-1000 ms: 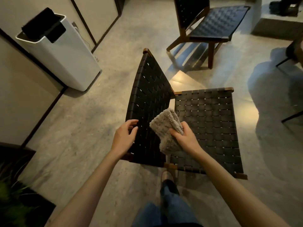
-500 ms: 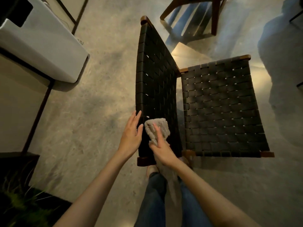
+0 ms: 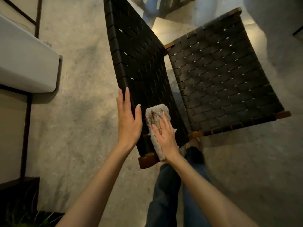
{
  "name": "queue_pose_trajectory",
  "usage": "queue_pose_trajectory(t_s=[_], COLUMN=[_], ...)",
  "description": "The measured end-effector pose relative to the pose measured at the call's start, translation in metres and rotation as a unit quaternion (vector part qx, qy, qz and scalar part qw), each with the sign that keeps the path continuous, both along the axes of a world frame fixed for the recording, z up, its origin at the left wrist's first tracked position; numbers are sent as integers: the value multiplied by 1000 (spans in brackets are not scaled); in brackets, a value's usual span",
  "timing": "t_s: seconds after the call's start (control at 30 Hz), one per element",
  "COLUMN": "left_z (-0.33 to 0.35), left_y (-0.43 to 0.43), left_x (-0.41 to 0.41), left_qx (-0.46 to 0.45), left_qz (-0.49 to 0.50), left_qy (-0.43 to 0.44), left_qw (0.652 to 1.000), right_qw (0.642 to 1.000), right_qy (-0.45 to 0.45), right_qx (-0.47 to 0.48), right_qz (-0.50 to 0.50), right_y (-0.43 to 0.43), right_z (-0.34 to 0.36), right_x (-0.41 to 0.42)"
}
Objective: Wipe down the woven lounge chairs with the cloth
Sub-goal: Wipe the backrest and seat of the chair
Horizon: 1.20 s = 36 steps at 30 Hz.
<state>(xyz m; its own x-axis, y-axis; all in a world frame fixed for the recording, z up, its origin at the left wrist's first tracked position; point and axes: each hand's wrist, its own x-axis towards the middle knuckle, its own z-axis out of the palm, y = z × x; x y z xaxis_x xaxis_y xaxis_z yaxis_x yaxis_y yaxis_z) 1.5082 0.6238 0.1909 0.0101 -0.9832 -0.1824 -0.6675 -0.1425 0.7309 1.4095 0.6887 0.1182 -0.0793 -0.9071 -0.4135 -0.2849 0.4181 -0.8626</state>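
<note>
Right hand (image 3: 165, 138) flat, pressing cloth (image 3: 153, 116) onto woven backrest (image 3: 139, 59) | left hand (image 3: 129, 122) spread — fingers straight (against backrest's edge)

A lounge or sitting area indoors was indicated; whether it belonged to a home or a public building could not be told. A low woven chair (image 3: 218, 76) with a wooden frame was seen on a polished concrete floor (image 3: 85, 122). A white appliance (image 3: 27, 63) was set against a pale panelled wall (image 3: 11, 131) with dark trim, and plant leaves (image 3: 24, 217) were glimpsed in the near corner.
</note>
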Motion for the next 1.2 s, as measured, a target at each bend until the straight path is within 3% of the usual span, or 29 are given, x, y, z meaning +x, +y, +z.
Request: queue_pose_trajectory(t_s=[0.23, 0.4, 0.6, 0.93, 1.2], left_z=[-14, -13, -16, -23, -31], left_y=[0, 5, 5, 5, 4], left_x=[-12, -13, -13, -11, -7], left_qx=[-26, -42, -52, -63, -79], left_qz=[28, 48, 49, 60, 64], left_qy=[-33, -4, -13, 29, 45], left_qw=[999, 998, 997, 996, 994], right_qw=[992, 996, 999, 976, 952], right_qy=[-12, -76, 1, 61, 58], right_qx=[108, 18, 6, 184, 272], right_qz=[-59, -51, -51, -101, -127], right_y=[-11, -2, -2, -35, -36], right_z=[-39, -2, -11, -143, -194], right_x=[-22, 2, 7, -52, -79])
